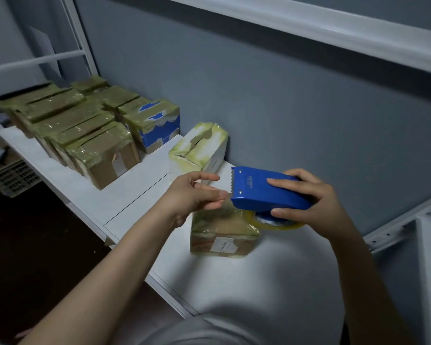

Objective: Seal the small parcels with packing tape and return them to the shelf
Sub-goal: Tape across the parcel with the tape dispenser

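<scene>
A small brown parcel, wrapped in yellowish tape and bearing a white label, stands on the white shelf in front of me. Just above it my right hand grips a blue tape dispenser with a clear tape roll under it. My left hand pinches the loose tape end at the dispenser's toothed blade, thumb against forefinger. A white taped parcel stands behind, against the wall.
Several taped brown parcels and a blue-and-white one sit in rows on the shelf's left part. A white metal frame bar runs overhead, a bracket at right. A plastic crate lies on the dark floor, left.
</scene>
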